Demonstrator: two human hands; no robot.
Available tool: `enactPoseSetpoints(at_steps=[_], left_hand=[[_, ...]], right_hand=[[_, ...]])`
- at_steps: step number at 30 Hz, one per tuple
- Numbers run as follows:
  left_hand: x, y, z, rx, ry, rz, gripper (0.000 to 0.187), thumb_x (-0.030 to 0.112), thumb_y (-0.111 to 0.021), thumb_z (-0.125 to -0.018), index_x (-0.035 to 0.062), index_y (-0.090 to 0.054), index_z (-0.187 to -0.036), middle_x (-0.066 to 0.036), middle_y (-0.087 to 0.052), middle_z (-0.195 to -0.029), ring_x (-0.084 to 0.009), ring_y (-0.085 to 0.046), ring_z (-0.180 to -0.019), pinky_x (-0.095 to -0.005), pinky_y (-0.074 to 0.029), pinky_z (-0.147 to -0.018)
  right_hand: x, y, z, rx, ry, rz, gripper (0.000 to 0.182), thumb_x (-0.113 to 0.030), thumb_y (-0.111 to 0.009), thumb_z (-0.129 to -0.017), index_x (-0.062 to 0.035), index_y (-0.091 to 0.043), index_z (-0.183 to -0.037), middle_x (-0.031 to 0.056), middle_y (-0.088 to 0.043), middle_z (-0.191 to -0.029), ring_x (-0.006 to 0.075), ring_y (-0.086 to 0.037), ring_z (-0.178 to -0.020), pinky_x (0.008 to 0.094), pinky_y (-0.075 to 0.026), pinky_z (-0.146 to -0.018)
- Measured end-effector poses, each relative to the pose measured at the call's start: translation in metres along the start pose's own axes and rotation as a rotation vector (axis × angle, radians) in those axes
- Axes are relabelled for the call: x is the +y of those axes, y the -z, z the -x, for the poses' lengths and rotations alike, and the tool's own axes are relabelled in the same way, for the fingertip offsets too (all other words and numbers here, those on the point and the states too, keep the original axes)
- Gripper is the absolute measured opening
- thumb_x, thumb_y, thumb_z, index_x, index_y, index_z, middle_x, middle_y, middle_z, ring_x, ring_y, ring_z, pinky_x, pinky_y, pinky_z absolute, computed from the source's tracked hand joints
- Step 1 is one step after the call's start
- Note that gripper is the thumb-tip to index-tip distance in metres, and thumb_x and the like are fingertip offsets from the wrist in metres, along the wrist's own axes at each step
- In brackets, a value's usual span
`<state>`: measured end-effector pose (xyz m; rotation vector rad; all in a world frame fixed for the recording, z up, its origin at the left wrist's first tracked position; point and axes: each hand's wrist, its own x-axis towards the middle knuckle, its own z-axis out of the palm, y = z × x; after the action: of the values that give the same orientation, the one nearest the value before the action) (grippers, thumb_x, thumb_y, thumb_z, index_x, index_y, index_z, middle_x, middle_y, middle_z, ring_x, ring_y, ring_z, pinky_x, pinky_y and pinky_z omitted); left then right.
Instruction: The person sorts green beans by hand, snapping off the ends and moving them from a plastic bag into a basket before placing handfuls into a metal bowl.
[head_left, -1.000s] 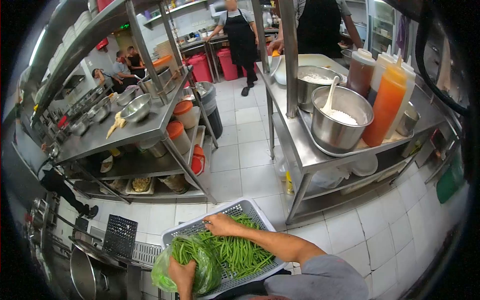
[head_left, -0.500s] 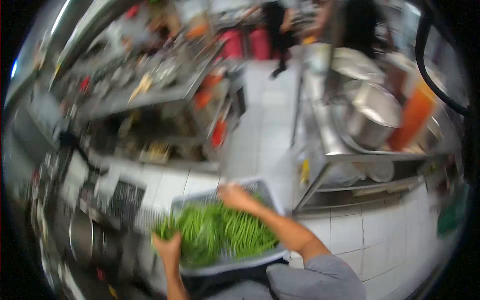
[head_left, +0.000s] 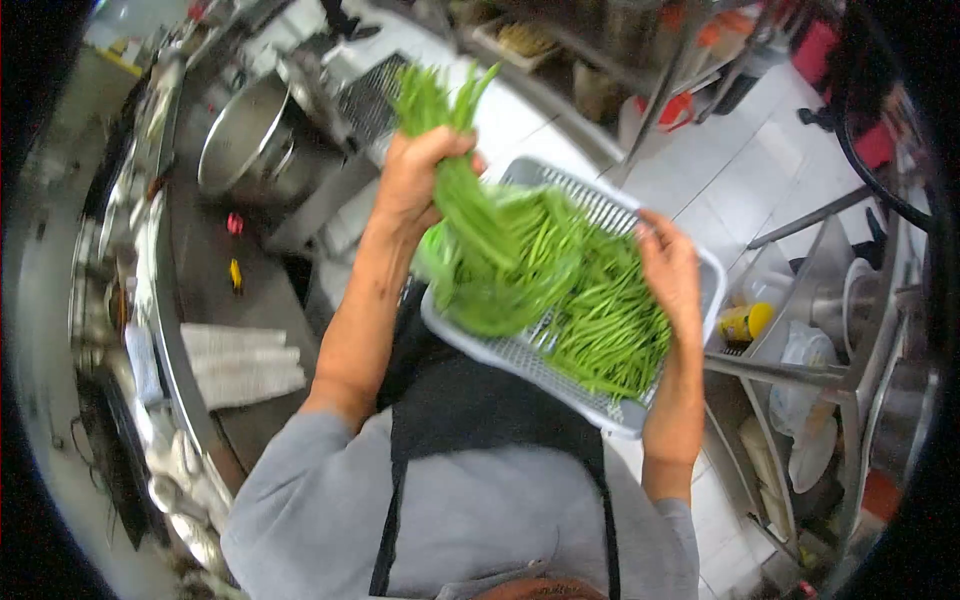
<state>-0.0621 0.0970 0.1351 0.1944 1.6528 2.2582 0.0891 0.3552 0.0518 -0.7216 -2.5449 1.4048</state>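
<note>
My left hand (head_left: 412, 180) is closed around a bunch of long green beans (head_left: 478, 220), whose tips stick up above the fist. The lower end of the bunch hangs into a thin, see-through plastic bag (head_left: 490, 312) with more beans around it. Bag and loose cut green beans (head_left: 612, 345) lie in a grey-white slotted plastic basket (head_left: 583, 408) in front of my body. My right hand (head_left: 668, 268) grips the basket at its far right rim, fingertips bent over the edge; part of its hold is hidden.
To the left, a metal counter carries a big steel pot (head_left: 245, 135), a folded white cloth (head_left: 240, 362) and a small yellow item (head_left: 236, 275). On the right stands a steel rack (head_left: 800, 372) with a yellow-labelled container (head_left: 745, 322). White floor tiles (head_left: 740, 170) lie beyond the basket.
My view has turned left, bringing the counter and pot closer. My left hand has raised the bunch of beans above the basket. My right hand now sits at the basket's right side.
</note>
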Motion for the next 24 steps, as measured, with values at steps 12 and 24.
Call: enactPoseSetpoints(at_steps=[12, 24], left_hand=[[0.079, -0.062, -0.117, -0.344, 0.256, 0.47, 0.02, 0.012, -0.056, -0.083, 0.0022, -0.046, -0.097, -0.006, -0.052, -0.081, -0.0113, -0.053, -0.064, -0.0229, -0.045, -0.049], [0.217, -0.225, -0.399, -0.43, -0.343, 0.211, 0.036, 0.036, -0.056, -0.09, 0.0043, -0.058, -0.107, -0.013, -0.066, -0.094, -0.0266, -0.064, -0.088, -0.0435, -0.052, -0.079]], right_hand=[[0.014, -0.021, 0.003, -0.046, 0.2, -0.142, 0.03, -0.018, -0.057, -0.09, 0.0004, -0.064, -0.112, 0.0268, -0.067, -0.087, 0.042, -0.066, -0.085, 0.0471, -0.052, -0.083], [0.002, -0.015, 0.015, -0.231, 0.077, -0.139, 0.031, -0.017, -0.054, -0.093, 0.0024, -0.061, -0.116, 0.0223, -0.067, -0.073, 0.0358, -0.069, -0.068, 0.0447, -0.055, -0.073]])
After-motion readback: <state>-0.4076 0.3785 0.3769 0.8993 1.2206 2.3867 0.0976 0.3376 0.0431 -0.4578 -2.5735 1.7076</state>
